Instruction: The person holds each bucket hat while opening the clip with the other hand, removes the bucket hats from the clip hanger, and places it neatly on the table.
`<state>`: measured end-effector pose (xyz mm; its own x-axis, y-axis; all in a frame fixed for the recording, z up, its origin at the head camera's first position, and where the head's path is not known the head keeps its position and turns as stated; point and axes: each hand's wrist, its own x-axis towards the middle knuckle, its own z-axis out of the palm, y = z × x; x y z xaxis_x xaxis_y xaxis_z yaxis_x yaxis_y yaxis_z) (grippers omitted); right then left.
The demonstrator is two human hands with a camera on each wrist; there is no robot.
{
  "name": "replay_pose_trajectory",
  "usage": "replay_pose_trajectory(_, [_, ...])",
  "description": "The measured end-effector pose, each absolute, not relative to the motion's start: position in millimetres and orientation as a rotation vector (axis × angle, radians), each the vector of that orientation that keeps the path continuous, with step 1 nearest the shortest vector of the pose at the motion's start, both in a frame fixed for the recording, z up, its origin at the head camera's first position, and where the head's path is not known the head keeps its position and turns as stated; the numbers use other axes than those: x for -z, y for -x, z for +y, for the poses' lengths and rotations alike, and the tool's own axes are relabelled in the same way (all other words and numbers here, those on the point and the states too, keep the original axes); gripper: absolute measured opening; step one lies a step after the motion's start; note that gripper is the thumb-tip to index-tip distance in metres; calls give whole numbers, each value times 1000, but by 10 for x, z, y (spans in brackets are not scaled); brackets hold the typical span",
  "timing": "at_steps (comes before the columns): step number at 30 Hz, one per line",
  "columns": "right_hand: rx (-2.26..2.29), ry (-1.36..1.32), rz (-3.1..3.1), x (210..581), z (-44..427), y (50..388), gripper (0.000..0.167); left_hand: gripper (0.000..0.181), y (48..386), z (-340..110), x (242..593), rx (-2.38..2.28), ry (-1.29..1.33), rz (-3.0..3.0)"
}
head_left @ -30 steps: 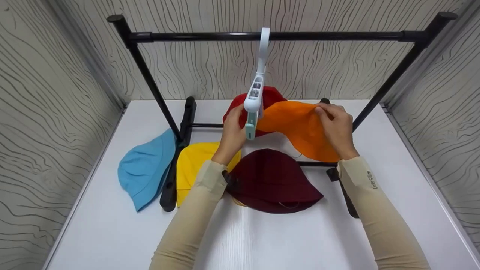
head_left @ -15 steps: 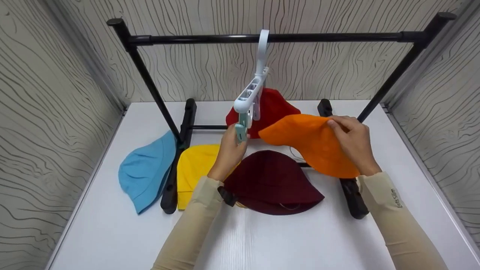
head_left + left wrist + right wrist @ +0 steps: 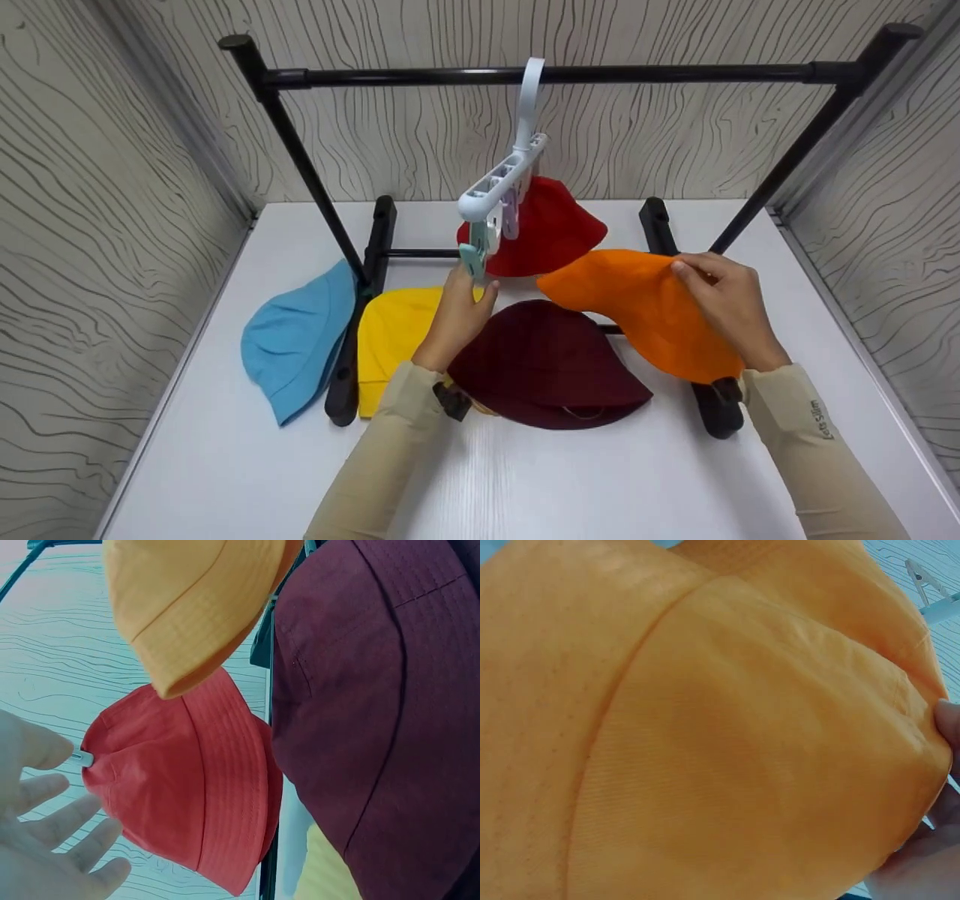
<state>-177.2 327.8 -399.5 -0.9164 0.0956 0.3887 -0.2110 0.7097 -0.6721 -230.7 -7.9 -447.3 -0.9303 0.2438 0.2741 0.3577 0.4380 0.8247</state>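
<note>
My right hand (image 3: 726,306) pinches the orange bucket hat (image 3: 645,311) by its crown, holding it over the rack's right side. In the right wrist view the hat's cloth fills most of the picture, with the thumb and some fingers at its edge. My left hand (image 3: 457,315) is just below the teal clip (image 3: 472,256) at the near end of the white hanger (image 3: 502,180). The left wrist view shows its fingers (image 3: 64,821) spread and holding nothing. Beside them, the red bucket hat (image 3: 180,780) has a pale clip (image 3: 82,757) at its crown.
The hanger hooks over a black rack's top bar (image 3: 420,77). A maroon bucket hat (image 3: 547,367) lies in front on the white table (image 3: 540,487), beside a yellow hat (image 3: 394,337). A blue hat (image 3: 296,337) lies at the left. Wood-patterned walls surround the table.
My right hand has drawn the orange hat right and toward me, away from the hanger. The hanger's near end has swung left. My left hand has dropped slightly below the teal clip.
</note>
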Motion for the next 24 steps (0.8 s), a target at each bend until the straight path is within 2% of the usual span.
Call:
replay_pose_trajectory(5, [-1048, -48, -2567, 4028, 3336, 1709, 31, 48, 2311, -93, 4483, 1530, 527, -2588])
replay_pose_trajectory(24, [-1012, 213, -2780, 4217, 3785, 1596, 50, 45, 2282, -90, 4557, 1556, 498, -2634])
